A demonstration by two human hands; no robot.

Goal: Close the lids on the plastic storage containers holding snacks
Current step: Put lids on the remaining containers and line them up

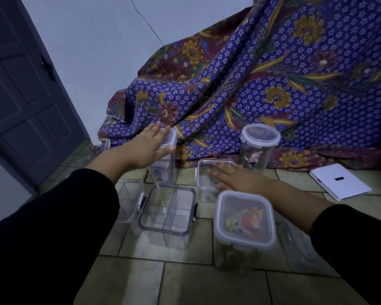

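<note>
The near right container point(244, 221), lid on, holds colourful snacks; the round jar point(259, 146) stands upright far right, lidded.

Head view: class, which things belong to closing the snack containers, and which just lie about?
Job: tall clear plastic container under left hand; clear square tub under right hand; round lidded jar; white-lidded square tub.
Idle: purple floral cloth; flat white box; grey door.

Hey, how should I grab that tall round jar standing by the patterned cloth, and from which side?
Probably wrap the clear wall of the round jar just under its lid, coming from the near right. It stands upright, the cloth is close behind, and a low container sits at its left.
</note>
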